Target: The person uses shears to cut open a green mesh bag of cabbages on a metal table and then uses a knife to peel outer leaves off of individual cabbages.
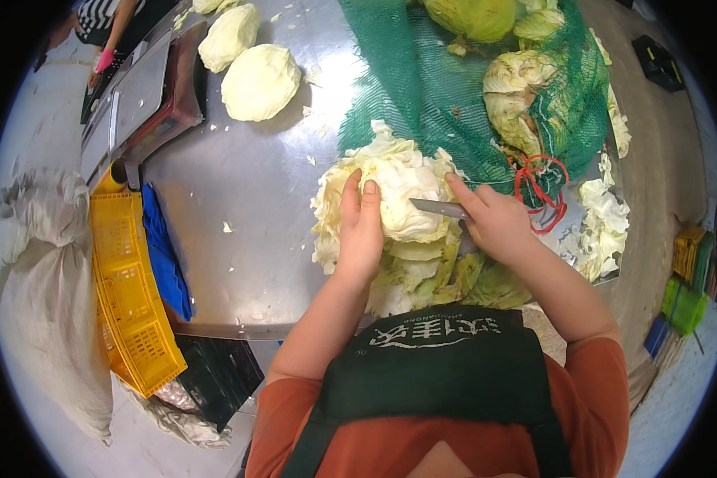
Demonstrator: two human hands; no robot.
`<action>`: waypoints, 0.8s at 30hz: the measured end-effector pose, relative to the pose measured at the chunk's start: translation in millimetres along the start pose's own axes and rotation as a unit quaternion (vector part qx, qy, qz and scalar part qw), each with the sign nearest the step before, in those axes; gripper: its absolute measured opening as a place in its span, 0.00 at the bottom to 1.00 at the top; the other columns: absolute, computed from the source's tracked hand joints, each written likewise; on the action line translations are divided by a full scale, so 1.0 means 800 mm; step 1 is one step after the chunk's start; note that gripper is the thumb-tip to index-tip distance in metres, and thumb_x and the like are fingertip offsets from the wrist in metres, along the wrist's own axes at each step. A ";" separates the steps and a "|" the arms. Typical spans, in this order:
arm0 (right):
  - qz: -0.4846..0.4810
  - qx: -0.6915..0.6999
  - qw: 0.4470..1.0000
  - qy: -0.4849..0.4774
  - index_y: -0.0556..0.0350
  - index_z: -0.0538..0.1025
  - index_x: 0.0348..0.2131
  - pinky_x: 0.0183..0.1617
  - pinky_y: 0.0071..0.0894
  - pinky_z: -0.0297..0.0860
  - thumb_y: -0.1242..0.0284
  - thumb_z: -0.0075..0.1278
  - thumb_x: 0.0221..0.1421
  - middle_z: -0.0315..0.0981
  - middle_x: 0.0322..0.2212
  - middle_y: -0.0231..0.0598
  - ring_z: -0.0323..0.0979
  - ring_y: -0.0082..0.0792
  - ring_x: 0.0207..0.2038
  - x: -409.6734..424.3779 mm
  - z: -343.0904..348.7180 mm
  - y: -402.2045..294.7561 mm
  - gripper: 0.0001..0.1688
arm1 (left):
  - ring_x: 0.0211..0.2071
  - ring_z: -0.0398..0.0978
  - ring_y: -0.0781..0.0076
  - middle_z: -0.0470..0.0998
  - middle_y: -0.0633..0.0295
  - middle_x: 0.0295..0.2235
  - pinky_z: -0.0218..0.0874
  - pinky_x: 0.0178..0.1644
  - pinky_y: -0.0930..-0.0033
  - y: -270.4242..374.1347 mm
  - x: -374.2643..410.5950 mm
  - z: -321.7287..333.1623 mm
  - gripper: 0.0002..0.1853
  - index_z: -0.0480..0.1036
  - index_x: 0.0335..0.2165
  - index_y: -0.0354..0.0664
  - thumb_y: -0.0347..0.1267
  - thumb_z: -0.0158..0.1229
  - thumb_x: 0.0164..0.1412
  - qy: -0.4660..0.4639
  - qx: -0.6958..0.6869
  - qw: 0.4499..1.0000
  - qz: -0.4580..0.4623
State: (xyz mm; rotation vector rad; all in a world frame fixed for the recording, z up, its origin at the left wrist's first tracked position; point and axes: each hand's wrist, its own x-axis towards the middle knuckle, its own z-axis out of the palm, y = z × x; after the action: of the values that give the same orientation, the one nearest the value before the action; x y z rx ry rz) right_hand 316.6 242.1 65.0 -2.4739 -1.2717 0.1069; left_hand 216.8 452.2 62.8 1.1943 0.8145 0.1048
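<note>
A pale, partly stripped cabbage head [415, 209] lies before me on a pile of loose leaves [418, 269]. My left hand [361, 221] holds its left side, with fingers and thumb pressed against the leaves. In my right hand [496, 218] is a knife [439, 208]. Its blade points left across the cabbage, and my fist hides the handle. My right index finger extends along the cabbage's upper right side. Just beyond, a green mesh bag [388, 89] with a red tie cord [535, 179] contains untrimmed cabbages [517, 95].
Trimmed cabbages [261, 82] sit at the far left of the metal table [215, 257], near a weighing scale [143, 89]. A yellow plastic crate [134, 293] and blue cloth [166, 254] are by the left edge. Leaf scraps [600, 227] lie right. Another person's arm [119, 27] shows top left.
</note>
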 end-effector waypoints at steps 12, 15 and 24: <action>0.049 -0.017 0.998 -0.028 0.37 0.65 0.62 0.25 0.39 0.70 0.78 0.50 0.46 0.64 0.26 0.37 0.70 0.41 0.21 0.024 0.022 0.003 0.42 | 0.63 0.52 0.50 0.51 0.41 0.62 0.45 0.66 0.58 -0.003 -0.001 0.014 0.37 0.46 0.65 0.35 0.43 0.47 0.67 -0.002 0.177 0.981 0.072; 0.059 -0.045 0.997 -0.032 0.36 0.64 0.63 0.25 0.39 0.70 0.77 0.50 0.47 0.64 0.26 0.37 0.70 0.41 0.22 0.029 0.023 0.007 0.42 | 0.61 0.54 0.50 0.53 0.40 0.59 0.45 0.65 0.57 -0.015 -0.001 0.019 0.39 0.45 0.65 0.33 0.39 0.51 0.65 0.007 0.218 0.968 0.120; 0.078 -0.081 0.994 -0.007 0.31 0.61 0.64 0.26 0.40 0.71 0.75 0.47 0.53 0.66 0.29 0.41 0.71 0.43 0.22 0.052 0.034 0.023 0.40 | 0.59 0.54 0.47 0.53 0.38 0.58 0.44 0.64 0.54 -0.032 -0.005 0.039 0.41 0.42 0.65 0.28 0.37 0.54 0.64 0.054 0.237 0.952 0.187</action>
State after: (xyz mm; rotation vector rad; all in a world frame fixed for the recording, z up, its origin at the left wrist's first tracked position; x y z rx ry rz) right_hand 349.5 273.2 37.5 -2.7140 -1.1320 0.0619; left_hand 224.3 415.6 47.4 1.8062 0.7184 0.3006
